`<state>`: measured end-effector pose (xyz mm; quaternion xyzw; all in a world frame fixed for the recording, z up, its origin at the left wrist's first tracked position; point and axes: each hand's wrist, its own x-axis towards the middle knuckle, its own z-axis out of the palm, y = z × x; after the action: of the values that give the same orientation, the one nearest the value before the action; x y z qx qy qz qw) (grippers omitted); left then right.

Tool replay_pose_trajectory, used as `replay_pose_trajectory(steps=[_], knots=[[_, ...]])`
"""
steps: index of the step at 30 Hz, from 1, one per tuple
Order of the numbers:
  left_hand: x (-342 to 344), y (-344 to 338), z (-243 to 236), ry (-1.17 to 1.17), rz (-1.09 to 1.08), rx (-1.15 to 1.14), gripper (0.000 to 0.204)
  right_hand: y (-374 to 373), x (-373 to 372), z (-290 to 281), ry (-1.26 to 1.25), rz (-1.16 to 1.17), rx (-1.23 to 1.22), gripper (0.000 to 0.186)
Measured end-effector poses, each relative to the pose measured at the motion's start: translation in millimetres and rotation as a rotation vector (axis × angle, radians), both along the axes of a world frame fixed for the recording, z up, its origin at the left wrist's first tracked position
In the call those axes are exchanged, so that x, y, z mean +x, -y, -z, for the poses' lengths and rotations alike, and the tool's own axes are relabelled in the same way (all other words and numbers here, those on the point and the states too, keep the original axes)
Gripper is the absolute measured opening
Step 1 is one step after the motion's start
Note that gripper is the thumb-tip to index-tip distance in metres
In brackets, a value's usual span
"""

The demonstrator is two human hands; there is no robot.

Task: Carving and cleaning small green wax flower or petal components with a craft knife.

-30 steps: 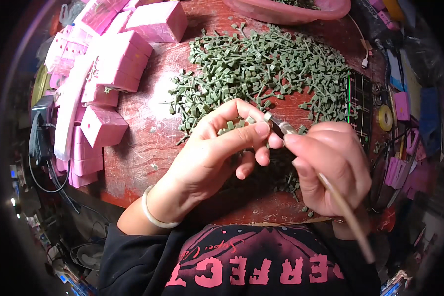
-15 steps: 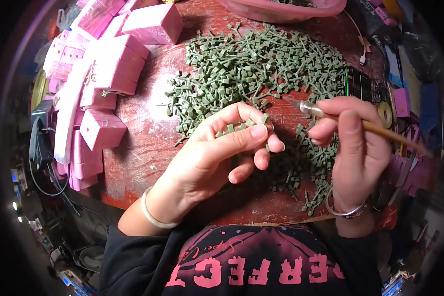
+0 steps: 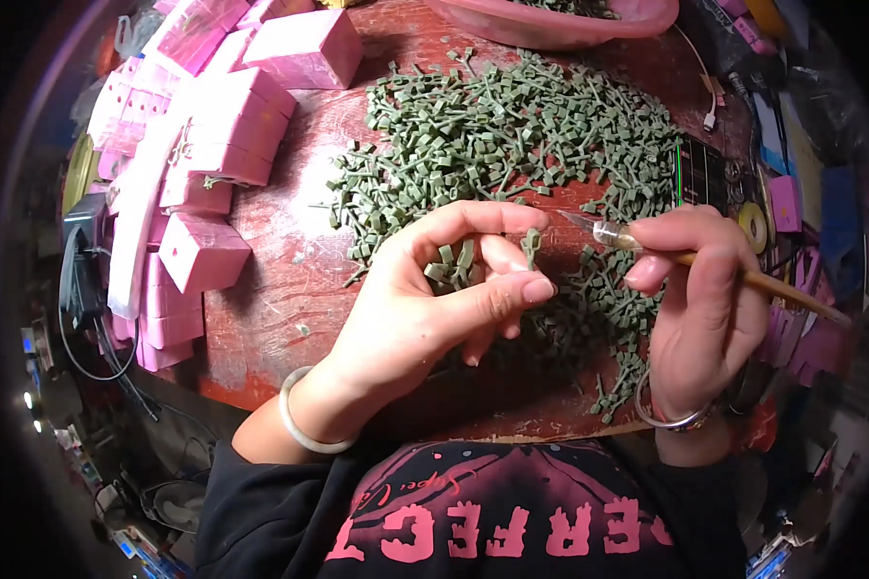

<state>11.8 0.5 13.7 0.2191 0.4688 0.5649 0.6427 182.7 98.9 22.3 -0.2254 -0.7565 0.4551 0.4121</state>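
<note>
My left hand [image 3: 420,304] pinches a small green stemmed piece [image 3: 531,247] upright between thumb and fingers. A few more green pieces [image 3: 451,264] lie tucked in its curled palm. My right hand [image 3: 707,294] grips a craft knife [image 3: 792,301] with a slim tan handle and a clear collar. Its pointed blade [image 3: 577,222] faces left, a short way to the right of the pinched piece and apart from it. Beyond both hands spreads a heap of similar green pieces [image 3: 512,125], square-headed with thin stems; part of it is hidden behind my hands.
Pink blocks [image 3: 304,48] are stacked at the left of the red tabletop [image 3: 270,318], near a black plug adapter [image 3: 84,246]. A pink basin [image 3: 560,24] stands at the far edge. On the right are a dark screen [image 3: 702,174], a white cable [image 3: 710,118] and a tape roll [image 3: 754,227].
My left fingers have shifted and opened around the pinched piece, which now stands up and shows more of its length. My right hand, holding the knife, has dropped slightly lower.
</note>
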Motion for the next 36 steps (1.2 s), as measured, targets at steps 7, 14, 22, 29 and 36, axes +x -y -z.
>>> replay_pose_trajectory(steps=[7, 14, 22, 29, 36], knots=[[-4.2, -1.3, 2.6, 0.144, 0.021, -0.036, 0.036, 1.2, -5.3, -0.5, 0.046, -0.059, -0.123, 0.036], [-5.7, 0.3, 6.3, 0.238, 0.036, -0.002, 0.034, -3.9, -0.5, 4.3, -0.003, -0.159, -0.005, 0.034], [0.9, 1.4, -0.5, -0.075, 0.022, 0.003, 0.039, -2.5, -6.8, 10.3, 0.169, 0.01, -0.164, 0.014], [3.7, 3.9, 0.0, -0.108, -0.028, -0.021, 0.036, 1.5, -5.4, 16.3, 0.648, -0.371, 0.263, 0.04], [1.0, -0.4, 4.6, 0.1, -0.077, -0.016, 0.017, -2.3, -4.0, 19.7, 0.715, -0.193, 0.31, 0.027]])
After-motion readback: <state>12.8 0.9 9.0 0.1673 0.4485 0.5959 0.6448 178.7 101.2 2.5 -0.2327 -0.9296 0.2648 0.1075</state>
